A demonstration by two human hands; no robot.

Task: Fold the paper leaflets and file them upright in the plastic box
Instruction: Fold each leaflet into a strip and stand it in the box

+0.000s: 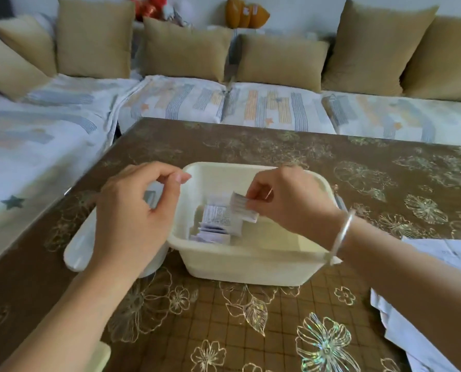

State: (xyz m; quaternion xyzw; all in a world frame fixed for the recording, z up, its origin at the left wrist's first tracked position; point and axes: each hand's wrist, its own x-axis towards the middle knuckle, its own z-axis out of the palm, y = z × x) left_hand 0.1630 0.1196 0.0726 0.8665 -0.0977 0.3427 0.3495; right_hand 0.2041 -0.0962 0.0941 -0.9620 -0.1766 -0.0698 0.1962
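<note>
The plastic box (pixel 250 264) stands on the counter (pixel 250 331), near its middle, with one long side wall facing the person. It is cream, rectangular, open-topped and has rounded corners. Its lid (pixel 80 242) lies flat on the counter, just beside the left wall of the box. A batch of folded leaflets (pixel 218 222) is filed in the left half of the box. They are small white packets standing on edge and packed face to face, leaning slightly. The topmost face shows fine dark print. The right hand (pixel 285 202) is above the middle of the box, and its grip is closed on one more folded leaflet (pixel 241 206), pinched between thumb and fingertips at its right end. This leaflet is a short white strip with stacked fold edges showing. Its long axis runs from upper left to lower right in the view, and its free end points toward the left hand (pixel 132 210). It is above the filed batch; contact with it cannot be determined. The left hand hovers over the lid with fingers curled, its grip closed on nothing visible. A bracelet (pixel 343 234) circles the right wrist. Unfolded sheets (pixel 444 255) lie flat on the counter at the right edge.
</note>
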